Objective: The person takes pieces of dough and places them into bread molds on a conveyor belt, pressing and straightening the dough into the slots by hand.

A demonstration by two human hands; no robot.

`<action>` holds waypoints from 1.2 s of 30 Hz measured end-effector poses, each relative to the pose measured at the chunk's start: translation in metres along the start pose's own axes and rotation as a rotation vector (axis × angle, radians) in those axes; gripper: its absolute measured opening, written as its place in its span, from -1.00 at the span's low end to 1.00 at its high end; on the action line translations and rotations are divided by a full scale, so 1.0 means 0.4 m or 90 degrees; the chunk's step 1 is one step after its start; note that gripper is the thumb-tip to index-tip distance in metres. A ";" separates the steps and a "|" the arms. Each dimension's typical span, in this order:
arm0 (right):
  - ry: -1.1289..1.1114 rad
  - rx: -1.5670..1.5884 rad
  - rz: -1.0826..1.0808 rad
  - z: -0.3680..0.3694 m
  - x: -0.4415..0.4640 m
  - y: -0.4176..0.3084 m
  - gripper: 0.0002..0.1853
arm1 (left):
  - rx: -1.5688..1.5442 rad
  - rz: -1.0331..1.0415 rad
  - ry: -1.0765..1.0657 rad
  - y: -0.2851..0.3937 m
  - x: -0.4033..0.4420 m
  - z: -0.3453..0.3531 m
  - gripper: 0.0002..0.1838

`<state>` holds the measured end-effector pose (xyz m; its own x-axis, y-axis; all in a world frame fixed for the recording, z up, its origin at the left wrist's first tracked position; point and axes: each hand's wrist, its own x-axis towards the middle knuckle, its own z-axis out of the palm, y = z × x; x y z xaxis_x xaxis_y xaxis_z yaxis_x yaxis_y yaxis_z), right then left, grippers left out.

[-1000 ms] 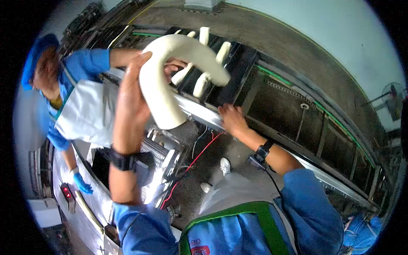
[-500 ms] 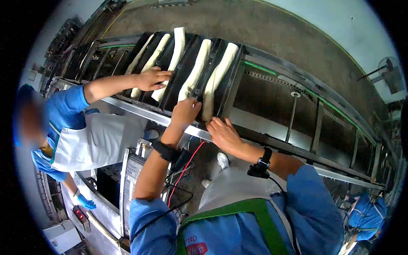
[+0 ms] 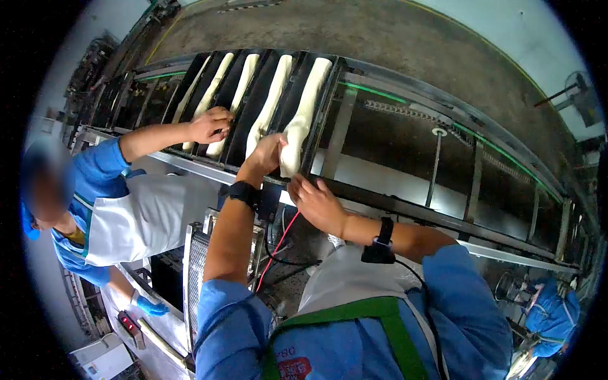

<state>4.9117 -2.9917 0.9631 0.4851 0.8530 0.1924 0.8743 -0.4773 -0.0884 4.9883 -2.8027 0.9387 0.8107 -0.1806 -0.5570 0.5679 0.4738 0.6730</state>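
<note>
Several long pale pieces lie side by side in black trays point(image 3: 237, 136) on a metal conveyor. The rightmost pale piece point(image 3: 304, 114) lies lengthwise in its tray, bent near its lower part. My left hand point(image 3: 267, 154) touches the left side of its lower end, fingers curled against it. My right hand point(image 3: 315, 201) is just below that end, at the tray's near edge, with its fingers partly spread. A co-worker's bare hand point(image 3: 212, 125) is over the trays to the left, beside the third pale piece from the right point(image 3: 244, 85).
The co-worker point(image 3: 136, 212) stands at the left in a white apron, a blue-gloved hand point(image 3: 152, 307) over a metal table point(image 3: 120, 297). A red-lit display point(image 3: 128, 323) sits there. Conveyor frame point(image 3: 519, 244) extends right; another person point(image 3: 551, 316) is at lower right.
The trays with their pale pieces have shifted left. Both my hands have moved slightly left with the rightmost piece, and the co-worker's bare hand has also moved left.
</note>
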 end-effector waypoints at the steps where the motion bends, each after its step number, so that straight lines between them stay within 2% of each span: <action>1: 0.015 -0.019 -0.003 0.005 -0.001 -0.003 -0.60 | -0.001 -0.002 0.003 -0.003 0.013 -0.031 -0.83; 3: 0.042 -0.061 -0.017 0.008 -0.009 -0.014 -0.64 | 0.063 -0.021 -0.007 -0.017 0.014 -0.073 -0.83; 4: 0.045 -0.062 -0.024 0.009 -0.006 -0.011 -0.64 | 0.186 -0.050 0.125 0.002 -0.019 -0.029 -0.84; 5: 0.045 -0.018 -0.028 0.011 -0.001 -0.006 -0.64 | 0.186 -0.045 0.130 0.004 -0.034 -0.003 -0.84; 7: 0.040 0.073 -0.032 0.010 0.001 -0.006 -0.63 | 1.120 0.199 0.423 -0.005 -0.075 0.051 -0.79; 9: 0.051 0.076 -0.057 -0.013 0.000 0.000 -0.61 | 1.137 0.212 0.431 -0.010 -0.120 0.079 -0.74; 11: -0.047 0.191 -0.039 -0.046 -0.014 -0.005 -0.65 | 1.183 0.083 0.487 -0.032 -0.162 0.080 -0.76; 12: 0.005 0.171 -0.036 -0.042 -0.035 0.008 -0.66 | 1.183 0.086 0.492 -0.037 -0.177 0.063 -0.76; 14: -0.005 0.184 -0.002 -0.078 -0.071 0.038 -0.66 | 1.308 0.163 0.390 -0.028 -0.209 0.012 -0.76; 15: -0.018 0.199 0.033 -0.102 -0.090 0.056 -0.66 | 1.305 0.171 0.399 -0.030 -0.216 0.004 -0.76; 17: -0.035 0.205 0.087 -0.144 -0.136 0.093 -0.66 | 1.263 0.215 0.536 -0.035 -0.249 0.001 -0.78; 18: -0.004 0.230 0.121 -0.138 -0.169 0.121 -0.67 | 1.215 0.290 0.548 -0.045 -0.275 0.000 -0.77; 19: 0.026 0.255 0.154 -0.124 -0.204 0.153 -0.67 | 1.208 0.290 0.559 -0.055 -0.309 0.004 -0.77; 21: 0.052 0.306 0.214 -0.118 -0.282 0.216 -0.66 | 1.094 0.409 0.493 -0.092 -0.384 0.005 -0.71; 23: 0.108 0.278 0.322 -0.121 -0.353 0.257 -0.69 | 1.069 0.281 0.425 -0.120 -0.475 -0.006 -0.68; 25: 0.106 0.343 0.448 -0.122 -0.407 0.281 -0.73 | 0.994 0.300 0.437 -0.150 -0.585 0.004 -0.70; 27: 0.128 0.350 0.457 -0.088 -0.442 0.296 -0.74 | 0.868 0.285 0.439 -0.187 -0.683 -0.018 -0.71; 29: 0.165 0.353 0.485 -0.069 -0.454 0.281 -0.75 | 0.821 0.258 0.463 -0.222 -0.769 -0.024 -0.73; 31: 0.160 0.353 0.453 -0.073 -0.442 0.241 -0.73 | 0.798 0.306 0.481 -0.284 -0.834 -0.075 -0.72; 34: 0.150 0.292 0.481 -0.048 -0.407 0.151 -0.74 | 0.680 0.311 0.468 -0.328 -0.929 -0.114 -0.72; 35: 0.113 0.329 0.473 -0.017 -0.407 0.132 -0.73 | 0.665 0.264 0.486 -0.322 -0.960 -0.097 -0.72; 36: 0.081 0.436 0.478 0.030 -0.409 0.115 -0.69 | 0.633 0.293 0.489 -0.339 -0.980 -0.130 -0.72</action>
<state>4.8726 -3.1509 0.9159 0.9410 0.3355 -0.0437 0.1866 -0.6224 -0.7601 4.5859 -2.7515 1.0405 0.8562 0.5079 -0.0947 0.3944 -0.5242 0.7548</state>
